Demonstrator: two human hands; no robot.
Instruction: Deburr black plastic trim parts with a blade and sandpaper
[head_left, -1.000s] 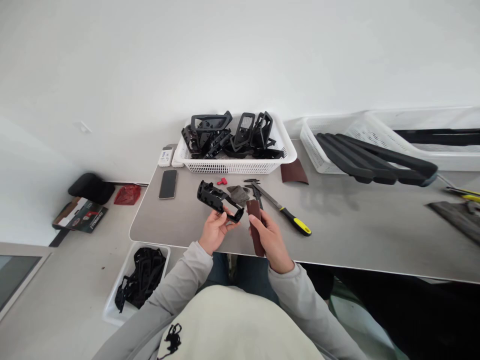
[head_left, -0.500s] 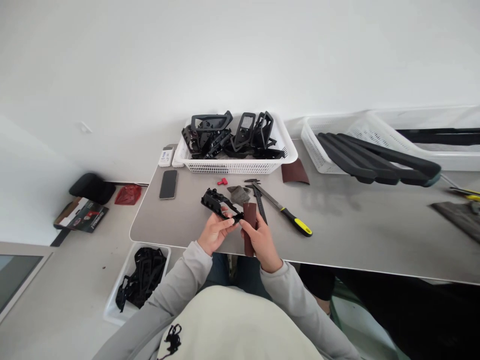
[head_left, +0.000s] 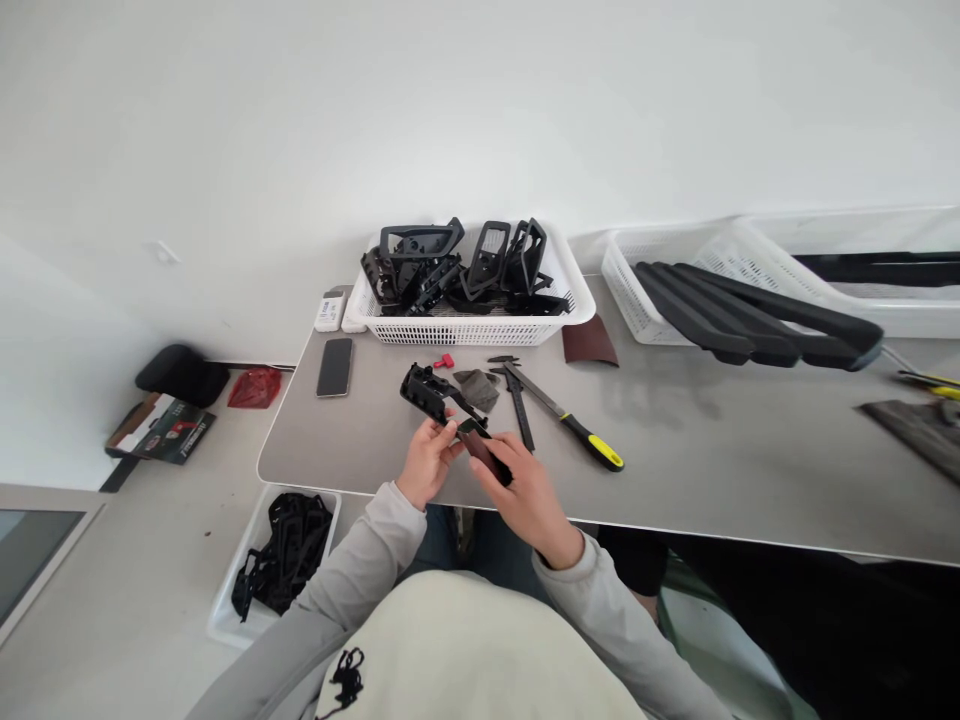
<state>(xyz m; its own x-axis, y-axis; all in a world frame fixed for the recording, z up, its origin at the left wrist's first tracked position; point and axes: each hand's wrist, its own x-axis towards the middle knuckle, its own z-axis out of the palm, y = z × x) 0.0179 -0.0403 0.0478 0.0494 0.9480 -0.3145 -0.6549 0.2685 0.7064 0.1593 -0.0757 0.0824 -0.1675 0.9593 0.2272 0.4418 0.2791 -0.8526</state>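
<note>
My left hand [head_left: 429,460] is closed on the near end of a black plastic frame [head_left: 427,390], which is held tilted just above the table's front part. In my right hand [head_left: 525,490] is a folded strip of brown sandpaper [head_left: 480,450], gripped between thumb and fingers. The strip's far end lies against or right beside the near end of the frame; the exact contact is hidden by my fingers. Beyond the frame lie a crumpled grey cloth [head_left: 478,390] and a small red piece [head_left: 444,361]. A dark caliper [head_left: 519,405] and a file with a black and yellow handle [head_left: 592,443] rest to the right.
A white basket [head_left: 469,330] of black frames stands at the back, with a sandpaper sheet [head_left: 590,342] beside it. Long black parts [head_left: 750,315] jut from a basket at right. A phone [head_left: 334,367] lies left. A white bin [head_left: 225,610] of black parts sits below.
My right hand has turned and tilted the sandpaper from upright to slanting, bringing it over the frame's near end. The frame has shifted slightly in my left hand.
</note>
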